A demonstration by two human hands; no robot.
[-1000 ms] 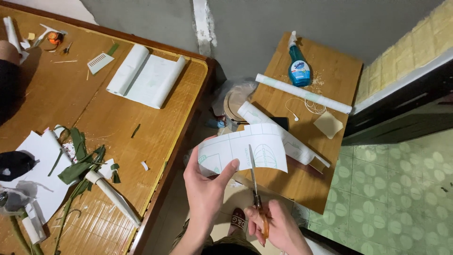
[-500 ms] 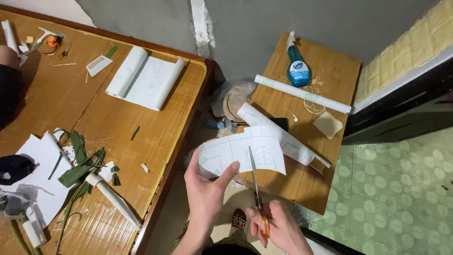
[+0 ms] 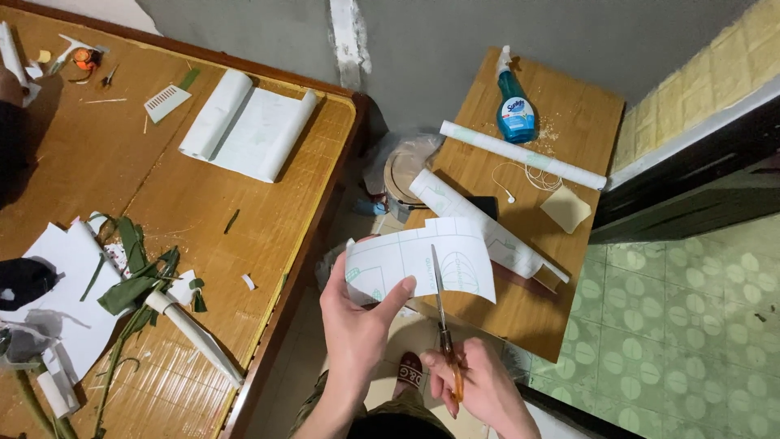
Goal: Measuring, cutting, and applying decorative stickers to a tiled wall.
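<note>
My left hand (image 3: 356, 321) pinches the lower edge of a curved white paper sheet (image 3: 398, 258) with green printed outlines, held up in front of me. My right hand (image 3: 479, 386) grips orange-handled scissors (image 3: 443, 321); the blades point up and lie across the middle of the sheet, cutting into it from its lower edge. Both hands are over the gap between the two tables.
A large wooden table (image 3: 187, 211) on the left holds a partly rolled white sheet (image 3: 248, 126), green leaves (image 3: 134, 272), paper scraps and a white tube (image 3: 195, 333). A small wooden table (image 3: 528, 203) holds a blue spray bottle (image 3: 514, 102), paper rolls (image 3: 520, 153), earphones and a beige pad. Green tiled floor lies right.
The scissors and the sheet have stayed almost in place; the hands shifted only slightly as the blades work along the paper.
</note>
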